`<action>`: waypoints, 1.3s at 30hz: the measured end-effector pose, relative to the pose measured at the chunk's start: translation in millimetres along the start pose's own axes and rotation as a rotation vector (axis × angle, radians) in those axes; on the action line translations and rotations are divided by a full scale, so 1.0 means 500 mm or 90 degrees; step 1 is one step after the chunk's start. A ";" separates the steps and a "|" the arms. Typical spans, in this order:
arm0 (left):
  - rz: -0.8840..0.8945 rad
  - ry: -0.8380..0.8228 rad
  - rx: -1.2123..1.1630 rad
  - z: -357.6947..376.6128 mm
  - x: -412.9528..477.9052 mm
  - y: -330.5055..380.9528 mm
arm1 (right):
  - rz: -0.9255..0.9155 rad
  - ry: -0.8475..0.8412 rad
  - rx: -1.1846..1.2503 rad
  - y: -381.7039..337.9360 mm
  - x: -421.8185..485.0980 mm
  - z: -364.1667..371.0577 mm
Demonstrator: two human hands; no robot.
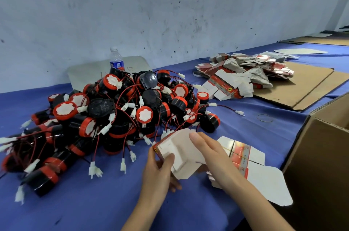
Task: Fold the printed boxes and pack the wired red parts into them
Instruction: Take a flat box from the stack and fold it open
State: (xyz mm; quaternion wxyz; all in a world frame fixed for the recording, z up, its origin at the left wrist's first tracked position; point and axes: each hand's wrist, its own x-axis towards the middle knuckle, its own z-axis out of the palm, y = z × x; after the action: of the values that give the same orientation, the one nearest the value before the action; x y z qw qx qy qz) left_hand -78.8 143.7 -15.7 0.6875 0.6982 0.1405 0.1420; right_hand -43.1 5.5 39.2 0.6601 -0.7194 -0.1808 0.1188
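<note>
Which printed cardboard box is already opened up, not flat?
The red-and-white printed box gripped by the left hand, touched by the right hand; the rubber-banded bundle and the far heap lie flat.

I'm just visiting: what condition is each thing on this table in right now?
printed box: half folded, flaps open, held between both hands
left hand: grips the box
right hand: fingers laid flat on its flap
wired red parts: loose, tangled in a heap, unpacked
water bottle: upright, capped
flat boxes: unfolded, in a heap
banded boxes: flat, bundled together
cardboard carton: open
</note>
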 end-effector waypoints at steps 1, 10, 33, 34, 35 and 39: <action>0.001 0.024 0.003 0.000 0.001 0.000 | -0.018 -0.002 -0.020 -0.005 -0.007 0.006; -0.019 0.057 -0.026 -0.005 0.013 -0.007 | -0.198 -0.054 -0.323 -0.041 -0.038 0.026; 0.247 0.259 0.345 -0.031 0.020 -0.010 | -0.111 0.332 0.255 -0.021 0.237 -0.213; 0.262 0.243 0.327 -0.028 0.018 -0.012 | -0.128 0.334 0.280 -0.043 0.228 -0.216; 0.267 0.226 0.296 -0.024 0.016 -0.012 | -0.140 0.333 0.298 -0.063 0.220 -0.220; 0.296 0.180 0.176 -0.016 0.008 -0.007 | -0.110 0.201 0.453 -0.119 0.174 -0.212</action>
State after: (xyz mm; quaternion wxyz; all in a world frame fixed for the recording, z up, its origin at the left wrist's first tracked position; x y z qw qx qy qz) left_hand -78.2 152.9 -19.0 0.5085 0.7719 0.0893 0.3709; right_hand 73.2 -50.6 115.0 0.8952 -0.4375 -0.0846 0.0064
